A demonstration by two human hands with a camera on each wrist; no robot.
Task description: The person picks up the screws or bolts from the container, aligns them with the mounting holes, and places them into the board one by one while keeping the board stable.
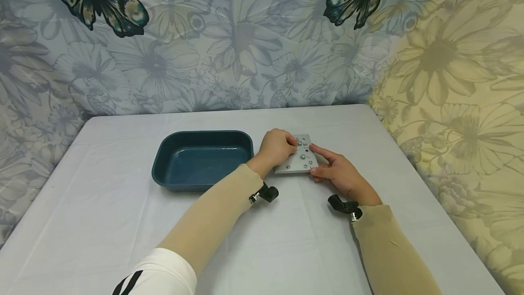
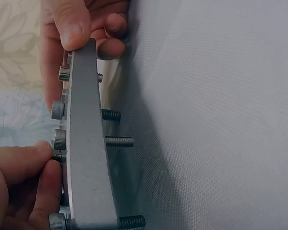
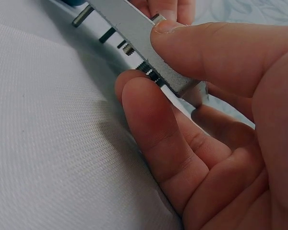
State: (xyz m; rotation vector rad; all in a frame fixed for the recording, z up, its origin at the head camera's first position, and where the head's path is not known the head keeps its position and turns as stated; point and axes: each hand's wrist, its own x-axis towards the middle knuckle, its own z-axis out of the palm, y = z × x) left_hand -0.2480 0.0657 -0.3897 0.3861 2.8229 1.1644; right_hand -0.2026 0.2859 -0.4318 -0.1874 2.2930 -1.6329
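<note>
A grey metal plate (image 1: 291, 165), set with several socket-head screws (image 2: 59, 139), is held tilted just above the table. My right hand (image 1: 341, 174) grips its right edge, thumb on one face and fingers behind, as the right wrist view shows. On the screw-head side, my left hand (image 1: 275, 147) pinches a small screw (image 2: 57, 156) between thumb and fingertip, right against the plate. Threaded ends (image 2: 120, 141) stick out of the plate's other face by different lengths. In the head view the left fingers hide part of the plate's left side.
A dark teal rectangular tray (image 1: 202, 188) stands on the white-covered table (image 1: 123, 222), just left of the plate and close by my left wrist. Behind the table hangs a floral cloth with butterflies (image 1: 241, 44).
</note>
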